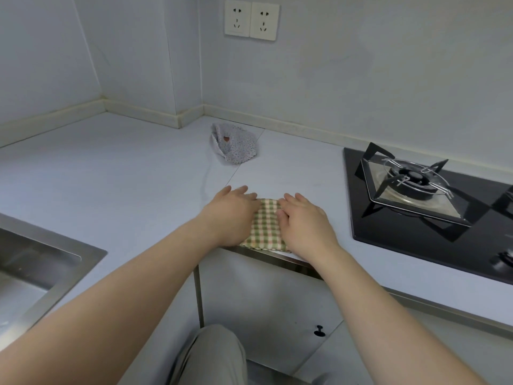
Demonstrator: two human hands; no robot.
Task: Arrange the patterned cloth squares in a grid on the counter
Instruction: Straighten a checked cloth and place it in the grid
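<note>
Here, left hand [230,215] and right hand [305,220] press straight fingers [244,196] on the checked cloth [266,225], seemingly folded.

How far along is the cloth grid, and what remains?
Done: no grid yet. In hand: the left hand and right hand press flat on the green checked cloth at the counter front edge. Left: the dotted cloth lies crumpled near the back wall, not yet spread out.

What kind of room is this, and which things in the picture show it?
Most likely a home kitchen. A gas hob is set into the pale counter, a steel sink is sunk in at the left, and two wall sockets sit above.
</note>
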